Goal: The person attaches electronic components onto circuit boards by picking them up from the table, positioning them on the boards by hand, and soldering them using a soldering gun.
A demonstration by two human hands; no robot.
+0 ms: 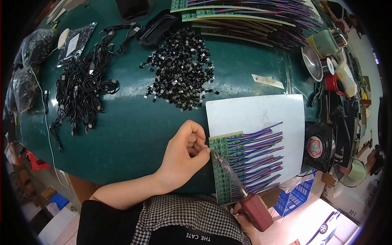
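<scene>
The left hand (pixel 184 157) is curled at the left edge of the green circuit board panel (pixel 222 169), fingers (pixel 195 143) clenched together as if pinching something tiny, though what sits between them is too small to make out. The right hand (pixel 245 218) is low at the bottom edge, mostly hidden, fingers grasping the dark red handle of a soldering iron (pixel 241 190). Its metal shaft slants up and left across the panel, and the tip meets the board just beside the left hand's fingertips. The panel lies near the front edge of the green bench (pixel 134 126), half on a white sheet (pixel 257 112), with coloured wires (pixel 259 157) fanning off to its right. Behind it sits a heap of small black components (pixel 181 75), and well to the left a tangle of black cables (pixel 83 83). More wired boards (pixel 245 18) are stacked at the far edge. A small black fan (pixel 318 147) stands just right of the sheet.
</scene>
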